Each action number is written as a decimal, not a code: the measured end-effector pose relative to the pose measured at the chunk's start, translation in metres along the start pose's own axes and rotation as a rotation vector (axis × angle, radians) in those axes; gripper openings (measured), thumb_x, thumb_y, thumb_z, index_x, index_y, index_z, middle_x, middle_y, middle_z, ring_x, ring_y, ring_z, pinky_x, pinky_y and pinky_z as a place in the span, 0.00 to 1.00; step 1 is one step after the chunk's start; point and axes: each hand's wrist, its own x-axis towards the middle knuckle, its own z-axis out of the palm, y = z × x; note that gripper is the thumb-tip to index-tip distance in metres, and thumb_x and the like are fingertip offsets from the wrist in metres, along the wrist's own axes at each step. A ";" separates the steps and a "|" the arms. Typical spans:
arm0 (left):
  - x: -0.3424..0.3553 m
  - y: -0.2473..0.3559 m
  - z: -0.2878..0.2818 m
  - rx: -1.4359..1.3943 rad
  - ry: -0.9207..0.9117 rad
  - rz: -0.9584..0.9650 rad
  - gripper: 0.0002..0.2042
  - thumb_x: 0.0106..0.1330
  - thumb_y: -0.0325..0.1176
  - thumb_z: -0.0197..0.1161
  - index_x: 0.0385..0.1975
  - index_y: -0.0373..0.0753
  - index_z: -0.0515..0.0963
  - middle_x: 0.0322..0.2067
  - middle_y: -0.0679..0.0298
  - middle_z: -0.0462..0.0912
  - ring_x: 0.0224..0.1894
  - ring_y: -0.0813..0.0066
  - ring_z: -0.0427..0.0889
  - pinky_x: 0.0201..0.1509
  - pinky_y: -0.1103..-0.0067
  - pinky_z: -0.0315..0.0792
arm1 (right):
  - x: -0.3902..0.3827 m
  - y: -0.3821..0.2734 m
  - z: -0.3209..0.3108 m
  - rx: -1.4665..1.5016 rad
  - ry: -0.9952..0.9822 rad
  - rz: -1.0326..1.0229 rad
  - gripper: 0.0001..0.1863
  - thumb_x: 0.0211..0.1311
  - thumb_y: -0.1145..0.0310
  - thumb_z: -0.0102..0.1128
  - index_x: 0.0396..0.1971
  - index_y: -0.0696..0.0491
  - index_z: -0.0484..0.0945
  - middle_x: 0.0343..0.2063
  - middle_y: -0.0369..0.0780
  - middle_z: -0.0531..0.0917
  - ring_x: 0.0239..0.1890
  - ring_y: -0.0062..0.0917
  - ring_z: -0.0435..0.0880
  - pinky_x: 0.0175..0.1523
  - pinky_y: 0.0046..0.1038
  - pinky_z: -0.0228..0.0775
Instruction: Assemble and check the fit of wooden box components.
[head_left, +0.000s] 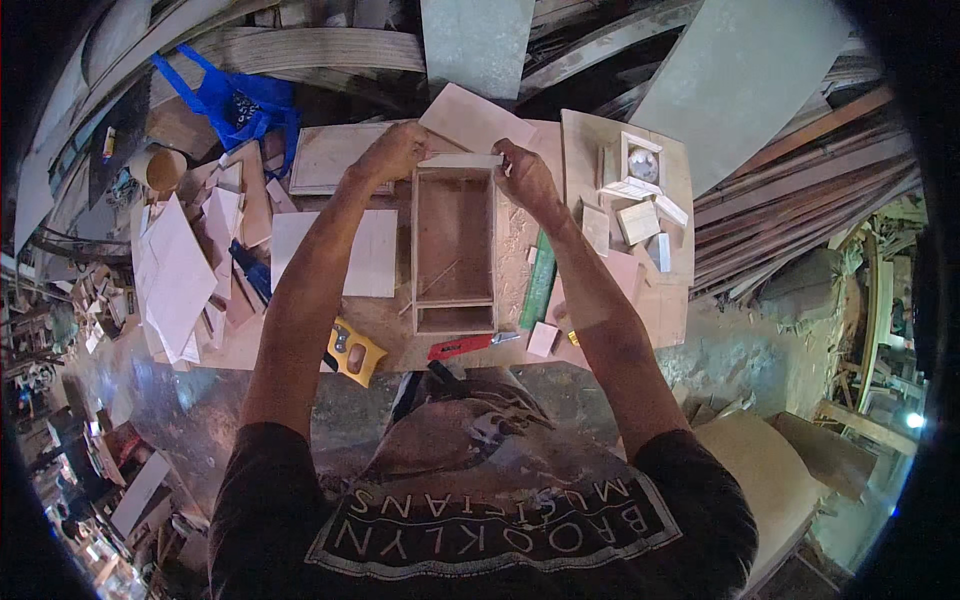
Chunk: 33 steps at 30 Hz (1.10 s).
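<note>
I make out, on the near side of the table's (665, 325) front edge, a dark, near-black T-shirt (480, 490) on the wearer. Its short left sleeve (262, 465) and short right sleeve (685, 465) stop above the elbows. Across the shirt I get a print of pale grey block lettering (490, 540) in two rows, inside a pale banner outline, inverted to me. The forearms (312, 262) are bare and lean, tapering toward a bare left hand (398, 155) and right hand (528, 182).
</note>
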 end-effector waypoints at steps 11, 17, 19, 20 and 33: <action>0.005 -0.014 0.005 0.050 -0.014 0.026 0.09 0.62 0.29 0.62 0.33 0.27 0.76 0.40 0.51 0.79 0.46 0.59 0.78 0.51 0.71 0.71 | 0.001 -0.001 0.001 0.070 0.014 -0.011 0.13 0.54 0.71 0.59 0.41 0.51 0.74 0.31 0.44 0.83 0.35 0.38 0.84 0.40 0.38 0.76; 0.005 -0.002 0.007 -0.008 0.018 -0.024 0.11 0.63 0.28 0.60 0.41 0.28 0.75 0.41 0.51 0.79 0.46 0.60 0.79 0.50 0.72 0.72 | -0.001 0.003 0.001 0.035 0.048 -0.004 0.12 0.53 0.72 0.59 0.39 0.52 0.73 0.29 0.45 0.82 0.32 0.39 0.84 0.37 0.37 0.76; 0.002 -0.006 0.006 -0.037 -0.058 -0.151 0.12 0.64 0.28 0.60 0.44 0.29 0.75 0.41 0.51 0.79 0.47 0.60 0.79 0.51 0.73 0.72 | 0.000 -0.002 0.000 0.037 0.046 -0.021 0.12 0.53 0.72 0.59 0.39 0.52 0.73 0.28 0.45 0.82 0.32 0.39 0.84 0.37 0.37 0.76; 0.001 -0.008 0.007 -0.085 -0.008 -0.115 0.10 0.63 0.31 0.61 0.37 0.30 0.77 0.40 0.50 0.79 0.45 0.57 0.79 0.49 0.69 0.72 | 0.001 -0.004 0.000 0.037 0.048 -0.032 0.12 0.53 0.72 0.59 0.38 0.52 0.73 0.26 0.44 0.82 0.31 0.39 0.83 0.36 0.37 0.76; 0.005 -0.015 0.008 -0.041 -0.040 -0.063 0.07 0.62 0.28 0.62 0.31 0.29 0.76 0.37 0.53 0.77 0.43 0.61 0.78 0.47 0.72 0.71 | 0.002 -0.004 -0.002 0.076 0.065 -0.094 0.10 0.52 0.76 0.61 0.35 0.54 0.73 0.23 0.44 0.81 0.26 0.35 0.83 0.33 0.33 0.75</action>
